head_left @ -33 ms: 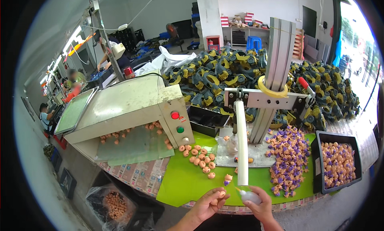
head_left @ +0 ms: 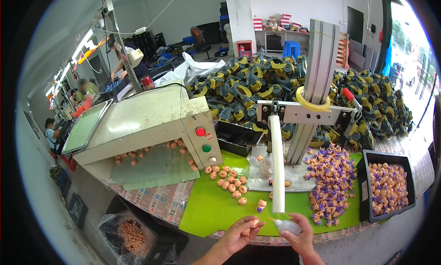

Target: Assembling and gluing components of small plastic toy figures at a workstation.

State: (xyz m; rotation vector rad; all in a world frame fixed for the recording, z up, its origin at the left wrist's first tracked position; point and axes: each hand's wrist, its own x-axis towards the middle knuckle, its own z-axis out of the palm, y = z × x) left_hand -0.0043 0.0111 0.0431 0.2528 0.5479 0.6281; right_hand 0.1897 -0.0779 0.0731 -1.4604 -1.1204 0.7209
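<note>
My left hand (head_left: 240,235) is closed around small peach-coloured toy heads; one head (head_left: 255,222) is pinched at the fingertips and another shows lower against the fingers. In my right hand (head_left: 301,235) is a translucent squeeze bottle (head_left: 288,226) with a thin yellow nozzle tilted toward the left hand, apart from the head. Just beyond my hands, a toy figure (head_left: 261,205) with a purple body and peach head stands on the green mat (head_left: 206,214). Loose hollow heads (head_left: 232,180) lie farther left on the mat, and purple-and-peach toy bodies (head_left: 331,184) are heaped to the right.
A lever press with a white bar (head_left: 277,168) stands over the mat. To its left is a beige conveyor machine (head_left: 147,113); to its right, a black bin (head_left: 365,191) of toys. Dark green-and-yellow parts (head_left: 248,86) pile up behind. A bagged bin of heads (head_left: 133,235) sits lower left.
The bottle's nozzle has shifted very slightly left and down with my right hand. My left hand and the heads in it look almost unchanged.
</note>
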